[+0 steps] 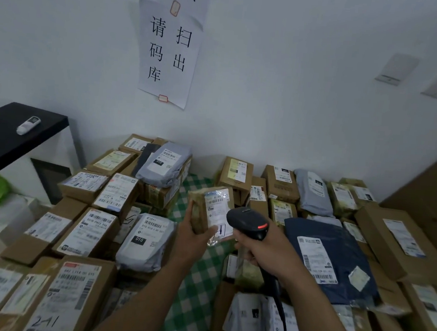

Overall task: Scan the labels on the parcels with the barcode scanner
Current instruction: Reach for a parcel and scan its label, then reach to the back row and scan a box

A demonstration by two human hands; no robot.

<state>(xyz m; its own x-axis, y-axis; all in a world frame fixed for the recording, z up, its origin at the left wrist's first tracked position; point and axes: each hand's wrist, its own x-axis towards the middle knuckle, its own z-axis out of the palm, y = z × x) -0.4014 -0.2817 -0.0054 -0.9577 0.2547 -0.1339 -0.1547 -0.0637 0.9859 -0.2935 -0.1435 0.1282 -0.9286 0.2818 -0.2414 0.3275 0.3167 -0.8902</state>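
Observation:
My left hand (196, 236) grips a small brown parcel (209, 210) wrapped in clear tape, lifted above the table with its white label facing me. My right hand (266, 251) holds a black barcode scanner (249, 220) by the handle. The scanner's head sits just right of the parcel's label, and a red light shows on its side. Its black cable (282, 318) runs down past my right forearm.
Cardboard boxes and grey mailer bags with labels cover both sides of a green checked cloth (196, 290). A dark blue bag (333, 257) lies to the right. A black table (17, 132) with a white device stands at the left. Paper signs hang on the wall.

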